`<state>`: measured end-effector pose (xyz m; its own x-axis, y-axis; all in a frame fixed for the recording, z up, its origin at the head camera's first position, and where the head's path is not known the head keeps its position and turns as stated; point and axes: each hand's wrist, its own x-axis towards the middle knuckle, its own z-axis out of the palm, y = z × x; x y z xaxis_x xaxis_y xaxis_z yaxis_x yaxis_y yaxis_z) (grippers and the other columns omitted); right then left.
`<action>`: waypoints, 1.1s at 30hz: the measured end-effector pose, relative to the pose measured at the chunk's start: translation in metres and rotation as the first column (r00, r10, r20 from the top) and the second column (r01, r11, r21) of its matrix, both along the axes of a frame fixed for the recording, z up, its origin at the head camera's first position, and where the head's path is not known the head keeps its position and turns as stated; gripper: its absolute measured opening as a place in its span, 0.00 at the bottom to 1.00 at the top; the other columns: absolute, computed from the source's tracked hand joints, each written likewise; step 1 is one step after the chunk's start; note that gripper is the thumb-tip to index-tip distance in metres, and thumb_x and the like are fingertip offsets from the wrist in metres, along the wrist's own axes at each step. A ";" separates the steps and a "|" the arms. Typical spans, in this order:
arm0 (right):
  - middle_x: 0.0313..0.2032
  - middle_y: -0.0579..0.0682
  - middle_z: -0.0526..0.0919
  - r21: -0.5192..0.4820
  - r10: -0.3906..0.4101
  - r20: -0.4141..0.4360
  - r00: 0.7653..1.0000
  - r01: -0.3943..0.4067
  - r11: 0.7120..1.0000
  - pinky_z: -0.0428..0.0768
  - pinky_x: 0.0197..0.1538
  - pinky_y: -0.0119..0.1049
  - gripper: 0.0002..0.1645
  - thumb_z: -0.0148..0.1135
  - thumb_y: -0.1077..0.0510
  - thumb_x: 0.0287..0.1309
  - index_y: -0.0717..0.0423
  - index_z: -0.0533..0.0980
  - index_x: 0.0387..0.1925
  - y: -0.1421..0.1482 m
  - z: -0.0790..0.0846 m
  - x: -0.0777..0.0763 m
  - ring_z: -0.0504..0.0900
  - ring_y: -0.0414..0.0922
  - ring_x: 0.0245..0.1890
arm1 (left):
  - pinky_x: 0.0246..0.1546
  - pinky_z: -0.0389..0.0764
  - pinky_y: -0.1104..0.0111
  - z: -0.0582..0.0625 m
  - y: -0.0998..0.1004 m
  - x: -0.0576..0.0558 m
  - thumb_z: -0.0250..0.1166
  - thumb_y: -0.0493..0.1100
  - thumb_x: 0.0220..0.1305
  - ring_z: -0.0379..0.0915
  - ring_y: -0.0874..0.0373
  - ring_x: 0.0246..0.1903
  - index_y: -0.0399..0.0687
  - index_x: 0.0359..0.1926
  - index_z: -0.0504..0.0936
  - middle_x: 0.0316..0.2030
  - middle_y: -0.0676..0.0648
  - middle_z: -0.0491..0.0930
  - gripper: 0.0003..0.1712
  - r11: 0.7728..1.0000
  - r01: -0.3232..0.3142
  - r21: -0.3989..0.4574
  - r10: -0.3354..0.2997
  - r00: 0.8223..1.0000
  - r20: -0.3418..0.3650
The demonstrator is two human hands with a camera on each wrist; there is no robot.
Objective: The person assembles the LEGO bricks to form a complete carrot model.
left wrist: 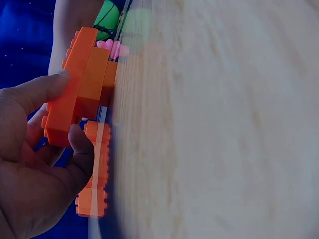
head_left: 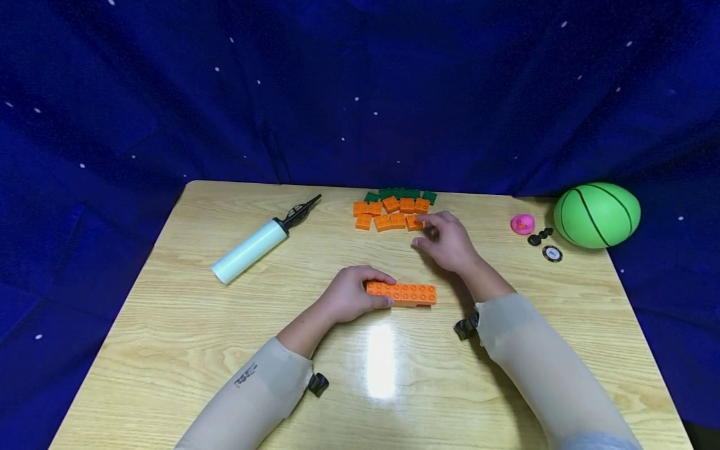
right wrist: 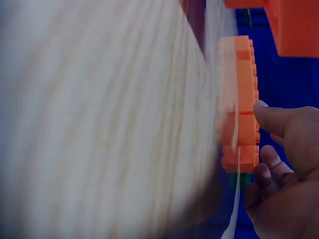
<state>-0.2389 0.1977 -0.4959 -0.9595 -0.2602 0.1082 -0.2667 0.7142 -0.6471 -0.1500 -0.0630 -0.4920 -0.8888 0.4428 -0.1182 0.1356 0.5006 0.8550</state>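
My left hand [head_left: 354, 295] grips the left end of a built piece of orange toy building bricks [head_left: 417, 292] near the middle of the table, thumb in front and fingers behind. In the left wrist view the piece [left wrist: 82, 82] has a long studded top and narrower bricks stepping in beneath it. My right hand [head_left: 448, 245] reaches to the loose orange bricks. Its index fingertip is at the rightmost orange brick [head_left: 414, 223] of the front row, while the thumb stands apart from it. In the right wrist view the fingers are spread beside the bricks [right wrist: 239, 127]; contact is hard to tell.
Behind the loose orange bricks [head_left: 390, 204] lie several green bricks [head_left: 399, 193] at the table's back edge. A pale blue hand pump [head_left: 250, 252] lies left. At right are a pink rubber duck [head_left: 523, 224], a small black object [head_left: 540, 237], a poker chip [head_left: 552, 253] and a green ball [head_left: 597, 215].
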 end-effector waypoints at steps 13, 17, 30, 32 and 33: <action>0.55 0.63 0.74 0.095 -0.048 0.060 0.997 0.042 0.995 0.74 0.54 0.55 0.34 0.69 0.54 0.67 0.55 0.73 0.71 -0.004 -0.010 -0.020 0.74 0.57 0.48 | 0.63 0.73 0.58 0.002 0.001 0.001 0.80 0.48 0.58 0.77 0.56 0.57 0.63 0.50 0.90 0.53 0.56 0.84 0.18 1.000 0.004 -0.009 -0.004 1.000 0.003; 0.53 0.61 0.74 0.098 -0.057 0.068 0.996 0.050 0.994 0.75 0.51 0.53 0.29 0.67 0.55 0.69 0.54 0.75 0.69 -0.005 -0.011 -0.023 0.74 0.55 0.45 | 0.63 0.73 0.58 0.002 0.001 0.001 0.80 0.49 0.58 0.77 0.56 0.57 0.62 0.50 0.90 0.53 0.56 0.84 0.18 1.000 0.002 -0.015 -0.002 1.000 0.001; 0.58 0.59 0.76 0.078 -0.078 0.067 0.995 0.072 0.994 0.74 0.57 0.53 0.24 0.70 0.55 0.67 0.58 0.79 0.60 0.003 -0.006 -0.015 0.75 0.55 0.50 | 0.63 0.73 0.57 0.000 0.000 0.000 0.80 0.50 0.57 0.77 0.56 0.57 0.65 0.50 0.90 0.53 0.57 0.84 0.18 1.000 -0.007 0.002 0.007 1.000 0.014; 0.57 0.59 0.77 0.066 -0.076 0.061 0.995 0.072 0.995 0.74 0.58 0.53 0.24 0.71 0.55 0.66 0.58 0.79 0.60 0.004 -0.005 -0.013 0.75 0.55 0.50 | 0.63 0.73 0.57 0.000 0.000 0.000 0.80 0.50 0.57 0.77 0.56 0.57 0.65 0.49 0.90 0.53 0.57 0.84 0.18 1.000 -0.009 0.001 0.009 1.000 0.013; 0.57 0.59 0.77 0.061 -0.076 0.060 0.995 0.072 0.996 0.74 0.58 0.53 0.23 0.71 0.55 0.66 0.59 0.79 0.59 0.004 -0.006 -0.012 0.75 0.55 0.50 | 0.63 0.73 0.57 0.000 0.000 0.001 0.80 0.50 0.57 0.77 0.56 0.57 0.65 0.49 0.90 0.53 0.57 0.84 0.18 1.000 -0.010 0.002 0.010 1.000 0.014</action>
